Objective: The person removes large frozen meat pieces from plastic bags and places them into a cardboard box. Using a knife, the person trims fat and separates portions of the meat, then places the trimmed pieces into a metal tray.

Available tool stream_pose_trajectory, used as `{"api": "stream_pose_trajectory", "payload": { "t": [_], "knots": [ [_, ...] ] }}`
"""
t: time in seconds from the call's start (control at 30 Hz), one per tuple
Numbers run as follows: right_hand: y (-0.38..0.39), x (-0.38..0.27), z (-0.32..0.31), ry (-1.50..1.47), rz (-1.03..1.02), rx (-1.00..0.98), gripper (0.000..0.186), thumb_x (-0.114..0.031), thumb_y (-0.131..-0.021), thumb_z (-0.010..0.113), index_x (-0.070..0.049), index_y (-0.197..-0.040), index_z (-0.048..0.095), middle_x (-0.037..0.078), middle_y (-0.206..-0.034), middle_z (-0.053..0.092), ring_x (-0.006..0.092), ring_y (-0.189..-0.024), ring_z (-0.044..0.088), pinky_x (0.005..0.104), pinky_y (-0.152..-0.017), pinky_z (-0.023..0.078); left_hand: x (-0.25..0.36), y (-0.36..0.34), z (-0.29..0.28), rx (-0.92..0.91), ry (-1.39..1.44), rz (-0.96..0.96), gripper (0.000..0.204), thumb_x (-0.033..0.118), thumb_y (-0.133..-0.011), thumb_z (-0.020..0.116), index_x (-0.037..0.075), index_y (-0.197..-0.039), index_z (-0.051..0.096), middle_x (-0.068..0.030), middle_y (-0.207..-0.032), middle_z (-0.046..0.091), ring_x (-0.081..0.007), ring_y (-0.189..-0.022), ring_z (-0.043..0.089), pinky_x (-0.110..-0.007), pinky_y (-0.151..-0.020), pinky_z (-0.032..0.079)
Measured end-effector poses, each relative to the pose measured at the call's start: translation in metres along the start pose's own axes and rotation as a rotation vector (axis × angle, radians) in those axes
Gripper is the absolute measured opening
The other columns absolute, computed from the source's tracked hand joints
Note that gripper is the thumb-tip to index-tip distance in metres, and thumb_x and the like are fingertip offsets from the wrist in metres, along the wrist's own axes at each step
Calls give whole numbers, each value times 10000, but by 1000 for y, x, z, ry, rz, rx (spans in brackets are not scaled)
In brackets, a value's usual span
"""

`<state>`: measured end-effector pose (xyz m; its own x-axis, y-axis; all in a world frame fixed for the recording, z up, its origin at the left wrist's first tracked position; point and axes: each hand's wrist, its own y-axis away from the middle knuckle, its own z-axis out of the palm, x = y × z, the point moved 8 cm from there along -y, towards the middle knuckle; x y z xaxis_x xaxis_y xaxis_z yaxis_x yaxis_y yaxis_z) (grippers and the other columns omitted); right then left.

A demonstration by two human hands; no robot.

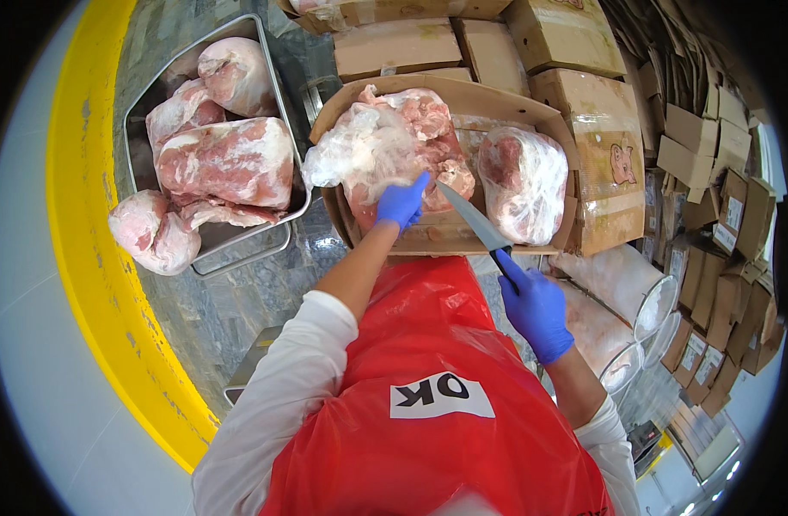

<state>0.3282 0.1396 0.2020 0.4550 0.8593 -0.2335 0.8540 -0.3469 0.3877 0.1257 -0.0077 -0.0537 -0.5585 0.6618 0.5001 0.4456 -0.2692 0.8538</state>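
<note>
My right hand (536, 310), in a blue glove, is closed round the black handle of a knife (478, 217). The blade slants up and left, its tip at the right edge of a large piece of raw meat (452, 163). Crumpled clear plastic film (351, 148) covers the left part of that meat. My left hand (401, 204), also gloved, lies against the meat's near side beside the film. Its fingers are curled, one digit points up and right, and what they grip is hidden. The meat lies in an open cardboard box (467, 107), with a film-wrapped piece of meat (523, 185) at its right.
On the left stands a metal bin (282, 99) full of large meat pieces (230, 163), one hanging over its near edge. Cardboard boxes (398, 47) are stacked behind and to the right. Round clear-covered containers (656, 308) stand lower right, near flattened cardboard (712, 318).
</note>
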Motion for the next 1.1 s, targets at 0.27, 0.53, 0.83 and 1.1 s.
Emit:
{"api": "stream_pose_trajectory", "payload": {
  "t": [0.27, 0.53, 0.83, 1.1],
  "knots": [
    [-26, -18, 15, 133, -5, -137, 375, -250, -1014, 558, -179, -1374, 632, 151, -776, 702, 324, -668, 714, 469, -578, 568, 1, 23, -46, 529, -605, 350, 523, 467, -978, 541, -12, -907, 737, -306, -961, 728, -443, -862, 731, -524, -760, 574],
    [-8, 11, 36, -36, 19, 6, 417, -259, -1000, 591, -290, -1415, 615, 176, -772, 676, 358, -644, 692, 497, -565, 550, -21, 62, -145, 343, -575, 469, 510, 458, -975, 629, -12, -818, 752, -228, -715, 704, -418, -715, 711, -528, -719, 554],
    [27, 26, 62, -113, 136, -4, 559, -250, -969, 648, -353, -1507, 538, 172, -811, 641, 365, -655, 675, 486, -595, 556, -84, 133, -118, -84, 81, -74, 597, 566, -1013, 596, -9, -968, 751, -113, -781, 727, -192, -668, 713, -320, -650, 571],
    [24, 21, 55, -102, 92, 59, 528, -233, -961, 649, -315, -1476, 568, 170, -799, 634, 358, -643, 672, 489, -583, 553, 59, 111, -16, -104, -385, 853, 399, 194, -1022, 636, 29, -1386, 626, -168, -1324, 679, -295, -1229, 649, -385, -1079, 495]
  ]
}}
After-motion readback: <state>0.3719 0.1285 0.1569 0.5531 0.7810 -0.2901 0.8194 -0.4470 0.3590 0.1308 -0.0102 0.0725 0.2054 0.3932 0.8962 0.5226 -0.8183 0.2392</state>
